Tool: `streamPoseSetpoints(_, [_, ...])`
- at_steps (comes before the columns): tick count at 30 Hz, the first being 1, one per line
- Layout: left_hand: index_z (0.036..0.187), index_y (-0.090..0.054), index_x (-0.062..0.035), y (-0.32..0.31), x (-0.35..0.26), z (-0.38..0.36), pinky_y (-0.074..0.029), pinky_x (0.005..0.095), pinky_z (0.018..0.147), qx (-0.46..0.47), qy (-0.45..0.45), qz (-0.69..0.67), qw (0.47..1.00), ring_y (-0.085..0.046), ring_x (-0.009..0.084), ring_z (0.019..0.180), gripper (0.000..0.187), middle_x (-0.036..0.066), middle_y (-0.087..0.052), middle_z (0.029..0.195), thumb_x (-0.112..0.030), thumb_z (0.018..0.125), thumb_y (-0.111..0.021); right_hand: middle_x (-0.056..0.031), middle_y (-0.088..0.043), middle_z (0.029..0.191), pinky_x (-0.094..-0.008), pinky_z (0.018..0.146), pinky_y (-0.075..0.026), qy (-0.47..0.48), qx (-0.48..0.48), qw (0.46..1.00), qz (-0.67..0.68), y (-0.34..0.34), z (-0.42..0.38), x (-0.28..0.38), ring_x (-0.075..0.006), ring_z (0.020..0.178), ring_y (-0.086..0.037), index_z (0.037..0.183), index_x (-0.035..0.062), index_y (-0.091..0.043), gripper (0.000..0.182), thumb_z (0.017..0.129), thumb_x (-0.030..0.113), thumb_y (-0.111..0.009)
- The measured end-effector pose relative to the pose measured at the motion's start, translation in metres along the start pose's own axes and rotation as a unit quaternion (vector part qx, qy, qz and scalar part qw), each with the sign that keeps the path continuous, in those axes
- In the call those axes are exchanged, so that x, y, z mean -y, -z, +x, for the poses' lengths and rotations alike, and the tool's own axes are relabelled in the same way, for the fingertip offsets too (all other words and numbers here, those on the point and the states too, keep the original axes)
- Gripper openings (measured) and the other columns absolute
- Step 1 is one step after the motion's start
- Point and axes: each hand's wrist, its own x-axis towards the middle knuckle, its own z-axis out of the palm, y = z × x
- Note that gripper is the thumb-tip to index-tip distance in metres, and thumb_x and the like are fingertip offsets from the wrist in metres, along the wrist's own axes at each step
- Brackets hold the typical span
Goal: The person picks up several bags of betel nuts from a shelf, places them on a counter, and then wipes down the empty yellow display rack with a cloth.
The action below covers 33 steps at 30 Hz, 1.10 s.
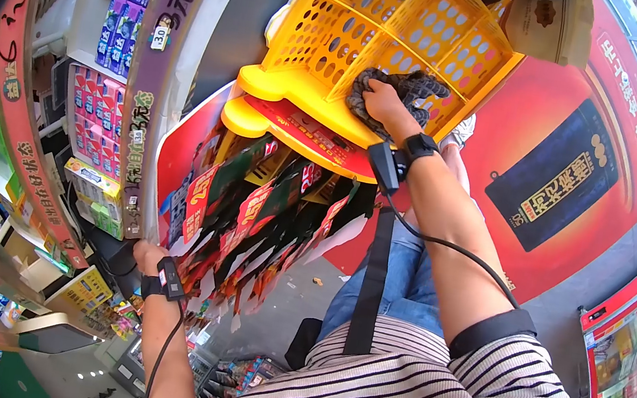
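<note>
My right hand [385, 108] is closed on a dark grey patterned cloth [421, 88]. It presses the cloth against the yellow plastic display rack [302, 88], inside one of the rack's divided compartments with perforated walls. My left hand [150, 258] is lower at the left, beside the end of the purple-edged shelf [139, 197]. Its fingers point away from me and are mostly hidden, so its grip does not show. Several hanging snack packets [250, 214] with red and yellow labels dangle from the rack's lower tier, between my two arms.
Shelves at the left hold purple packs [120, 38] and pink cartons [97, 112]. A brown paper bag [549, 23] is by the rack's far corner. A large red printed panel [451, 190] stands behind it. Another stocked shelf [632, 361] is at the right.
</note>
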Motion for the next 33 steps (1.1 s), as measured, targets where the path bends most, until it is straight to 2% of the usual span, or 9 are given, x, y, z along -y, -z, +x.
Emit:
streamPoseSetpoints(1, [0.060,-0.047,0.0009,0.001,-0.001,0.002,-0.041,0.0384,0.050,0.009,0.019,-0.002,1.000,-0.050,0.0333,0.056,0.017,0.017,-0.050,0.057,-0.008,0.057,-0.060,-0.0237,-0.054,0.091,-0.0394,0.071,-0.042,0.012,0.102,0.994,-0.035,0.020,-0.004,0.014,-0.0385,0.087,-0.050,0.100,-0.0010,-0.049,0.025,0.080,0.012,-0.046])
streamPoseSetpoints(4, [0.063,-0.048,0.0011,0.008,-0.009,0.004,-0.041,0.0383,0.053,0.062,0.105,0.003,0.993,-0.051,0.0339,0.060,0.015,0.018,-0.051,0.061,-0.009,0.058,-0.058,-0.0230,-0.054,0.088,-0.0398,0.073,-0.040,-0.049,0.153,0.987,-0.010,0.025,0.000,0.018,-0.0394,0.085,-0.049,0.094,-0.0028,-0.050,0.023,0.080,0.016,-0.048])
streamPoseSetpoints(11, [0.069,-0.050,0.0014,0.016,-0.023,0.005,-0.042,0.0380,0.059,0.107,0.176,0.011,0.978,-0.051,0.0351,0.070,0.015,0.020,-0.053,0.069,-0.011,0.062,-0.054,-0.0191,-0.054,0.091,-0.0408,0.071,-0.041,0.020,0.144,0.980,-0.138,0.009,0.017,0.000,-0.0380,0.084,-0.049,0.091,-0.0013,-0.052,0.020,0.079,0.014,-0.048])
streamPoseSetpoints(14, [0.072,-0.051,0.0016,0.019,-0.026,0.004,-0.042,0.0379,0.062,0.117,0.189,0.013,0.975,-0.052,0.0356,0.074,0.016,0.021,-0.053,0.073,-0.012,0.064,-0.052,-0.0154,-0.054,0.096,-0.0397,0.073,-0.042,0.131,0.196,0.936,-0.262,-0.003,0.042,-0.035,-0.0355,0.088,-0.050,0.095,-0.0001,-0.054,0.023,0.077,0.014,-0.049])
streamPoseSetpoints(15, [0.073,-0.051,0.0016,0.020,-0.027,0.004,-0.042,0.0378,0.063,0.120,0.192,0.015,0.974,-0.052,0.0358,0.075,0.016,0.021,-0.054,0.074,-0.012,0.065,-0.052,-0.0147,-0.053,0.103,-0.0367,0.077,-0.042,0.208,0.289,0.833,-0.424,-0.001,0.054,-0.045,-0.0338,0.093,-0.049,0.099,0.0007,-0.054,0.027,0.076,0.012,-0.048])
streamPoseSetpoints(18, [0.076,-0.052,0.0018,0.022,-0.029,0.004,-0.042,0.0377,0.066,0.128,0.200,0.014,0.971,-0.052,0.0363,0.079,0.018,0.022,-0.055,0.078,-0.013,0.066,-0.050,-0.0170,-0.052,0.106,-0.0359,0.079,-0.041,-0.017,0.226,0.951,-0.209,0.013,0.017,0.022,-0.0342,0.097,-0.048,0.101,-0.0002,-0.053,0.028,0.076,0.011,-0.045])
streamPoseSetpoints(22, [0.079,-0.053,0.0020,0.027,-0.035,0.002,-0.043,0.0375,0.070,0.140,0.217,0.005,0.966,-0.053,0.0370,0.084,0.020,0.023,-0.056,0.083,-0.014,0.069,-0.047,-0.0196,-0.052,0.105,-0.0383,0.082,-0.038,-0.014,0.199,0.974,-0.110,0.015,0.007,0.012,-0.0350,0.100,-0.046,0.104,-0.0008,-0.051,0.031,0.076,0.008,-0.042])
streamPoseSetpoints(28, [0.077,-0.054,0.0013,0.026,-0.034,0.002,-0.044,0.0371,0.067,0.137,0.202,0.015,0.970,-0.054,0.0350,0.081,0.020,0.021,-0.056,0.080,-0.013,0.064,-0.053,-0.0152,-0.045,0.118,-0.0363,0.087,-0.037,-0.063,0.254,0.949,-0.173,0.013,0.019,0.020,-0.0314,0.108,-0.042,0.111,0.0038,-0.050,0.036,0.077,0.012,-0.041])
streamPoseSetpoints(33, [0.072,-0.055,0.0004,0.022,-0.027,0.005,-0.045,0.0366,0.062,0.134,0.180,0.038,0.974,-0.055,0.0321,0.073,0.021,0.018,-0.056,0.073,-0.012,0.056,-0.063,-0.0156,-0.048,0.114,-0.0360,0.085,-0.039,0.043,0.324,0.888,-0.323,-0.003,0.042,0.003,-0.0297,0.104,-0.046,0.106,0.0039,-0.053,0.033,0.075,0.009,-0.042])
